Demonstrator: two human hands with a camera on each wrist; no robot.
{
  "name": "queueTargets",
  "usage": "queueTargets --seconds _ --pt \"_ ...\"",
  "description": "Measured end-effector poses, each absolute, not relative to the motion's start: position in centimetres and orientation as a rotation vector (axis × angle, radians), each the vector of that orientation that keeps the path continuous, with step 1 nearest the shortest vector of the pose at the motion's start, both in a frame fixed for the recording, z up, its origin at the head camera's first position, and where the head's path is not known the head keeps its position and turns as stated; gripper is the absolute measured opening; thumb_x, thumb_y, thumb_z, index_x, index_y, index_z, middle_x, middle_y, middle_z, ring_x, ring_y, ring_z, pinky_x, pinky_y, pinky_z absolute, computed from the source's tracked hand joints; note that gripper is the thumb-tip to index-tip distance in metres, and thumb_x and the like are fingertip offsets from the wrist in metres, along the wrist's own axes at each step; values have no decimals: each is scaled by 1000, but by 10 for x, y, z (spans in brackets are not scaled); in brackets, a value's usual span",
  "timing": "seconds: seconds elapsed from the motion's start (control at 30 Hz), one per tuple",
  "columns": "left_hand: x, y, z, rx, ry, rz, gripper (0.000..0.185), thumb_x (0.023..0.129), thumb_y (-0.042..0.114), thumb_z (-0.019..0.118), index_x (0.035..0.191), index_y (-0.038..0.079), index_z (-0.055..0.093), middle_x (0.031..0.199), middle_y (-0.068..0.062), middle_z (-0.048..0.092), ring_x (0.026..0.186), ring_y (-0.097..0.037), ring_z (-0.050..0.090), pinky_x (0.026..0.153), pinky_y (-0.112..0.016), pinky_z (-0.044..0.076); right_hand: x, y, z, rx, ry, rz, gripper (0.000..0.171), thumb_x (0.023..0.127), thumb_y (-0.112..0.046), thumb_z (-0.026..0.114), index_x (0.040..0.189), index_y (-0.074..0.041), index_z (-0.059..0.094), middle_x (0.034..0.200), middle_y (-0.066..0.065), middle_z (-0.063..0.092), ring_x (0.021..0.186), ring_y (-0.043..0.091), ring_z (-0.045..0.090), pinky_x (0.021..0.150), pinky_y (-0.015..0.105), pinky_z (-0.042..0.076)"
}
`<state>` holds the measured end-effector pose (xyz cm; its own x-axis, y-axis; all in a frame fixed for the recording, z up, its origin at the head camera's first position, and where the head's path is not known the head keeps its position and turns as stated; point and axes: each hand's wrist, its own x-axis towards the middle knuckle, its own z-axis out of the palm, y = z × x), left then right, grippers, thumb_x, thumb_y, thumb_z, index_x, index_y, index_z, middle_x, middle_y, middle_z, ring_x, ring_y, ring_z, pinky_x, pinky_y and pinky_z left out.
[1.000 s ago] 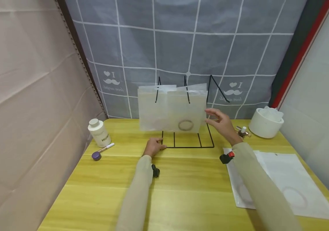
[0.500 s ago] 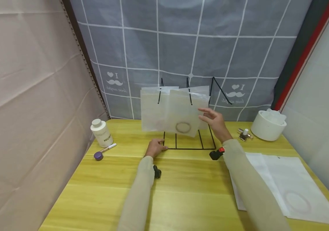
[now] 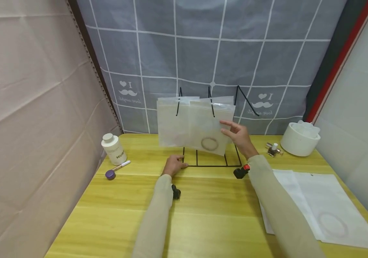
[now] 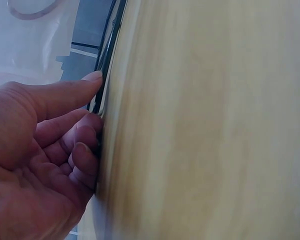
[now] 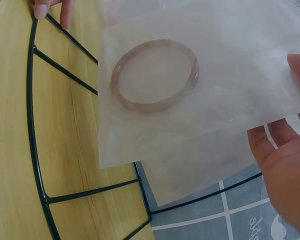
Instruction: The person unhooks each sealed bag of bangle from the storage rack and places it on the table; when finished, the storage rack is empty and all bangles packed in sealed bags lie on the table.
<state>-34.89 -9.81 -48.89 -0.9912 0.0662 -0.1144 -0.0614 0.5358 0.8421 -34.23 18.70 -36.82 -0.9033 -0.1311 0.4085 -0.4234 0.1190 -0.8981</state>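
Two hooks on my rack [image 3: 214,166] carry bags; the right hook [image 3: 248,101] is bare and more bags [image 3: 329,200] lie on the worktop [image 3: 216,211], so I'd call it part-done. My left hand [image 3: 172,165] pinches the rack's base; my right hand [image 3: 238,138] grips the middle bag [image 3: 203,125] by its edge.

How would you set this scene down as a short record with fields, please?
Left hand: holds the front left corner of the black wire rack
Right hand: at the right edge of the front bag; exact grip unclear
Hanging: front bag, from the rack's middle hook
Visible through it: pinkish ring
Table, left: white bottle, purple lid
Table, right: round white container, flat white bags
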Motion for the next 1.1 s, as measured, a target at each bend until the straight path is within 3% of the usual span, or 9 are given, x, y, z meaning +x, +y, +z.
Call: queueTargets --seconds 0.07,0.13,0.2,0.27,0.43,0.67,0.87,1.0,1.1 --pt "-348 -98 -490 1 2634 1456 51 91 14 77 139 7 62 140 -15 61 125 -33 58 101 -48 49 -341 188 -369 568 -2170 1856 40 97 -6 66 135 5 61 131 13 64 52 6 29 60 22 39" --pt "-348 -98 -490 -5 2630 1468 51 91 14 77 139 7 62 141 -15 60 128 -32 57 101 -48 49 -338 189 -368 594 -2167 1851 39 98 -5 66 135 6 60 142 16 58 65 1 46 70 18 46" --pt "-347 -97 -490 -8 2627 1471 51 91 14 77 139 7 62 141 -15 60 128 -32 57 102 -47 49 -335 190 -367 629 -2163 1838 38 97 -2 65 134 8 60 143 22 56 86 -1 56 79 16 49" --pt "-347 -97 -490 -9 2630 1467 51 90 14 77 139 7 62 141 -14 60 126 -30 58 100 -45 50 -332 192 -366 663 -2164 1810 37 97 0 64 132 10 60 141 26 56 95 1 57 83 16 50" --pt "-346 -97 -490 -1 2631 1455 52 91 15 77 140 7 62 141 -15 60 118 -29 61 95 -42 50 -322 197 -364 701 -2189 1696 34 95 2 66 129 10 63 131 28 62 64 5 43 64 15 46" --pt "-346 -98 -490 -7 2620 1462 53 91 14 76 141 6 60 143 -17 57 130 -34 54 102 -49 48 -303 202 -361 785 -2195 1569 29 93 7 66 122 11 67 121 31 65 59 2 42 62 16 46" --pt "-346 -97 -494 -13 2615 1478 52 90 14 77 139 6 61 142 -16 58 131 -34 54 102 -48 48 -284 205 -355 807 -2203 1458 26 92 9 66 118 9 71 113 28 70 45 10 27 44 25 32" --pt "-348 -98 -492 -10 2616 1491 53 90 13 77 140 6 61 142 -17 59 132 -34 53 103 -49 47 -275 206 -353 809 -2193 1392 25 91 12 66 115 9 71 112 27 70 49 9 31 47 25 33" --pt "-349 -97 -491 -11 2613 1486 53 90 13 78 139 6 62 138 -18 61 128 -34 56 102 -49 48 -271 211 -362 804 -2164 1346 27 88 13 68 113 6 74 113 20 73 60 1 46 53 20 38"
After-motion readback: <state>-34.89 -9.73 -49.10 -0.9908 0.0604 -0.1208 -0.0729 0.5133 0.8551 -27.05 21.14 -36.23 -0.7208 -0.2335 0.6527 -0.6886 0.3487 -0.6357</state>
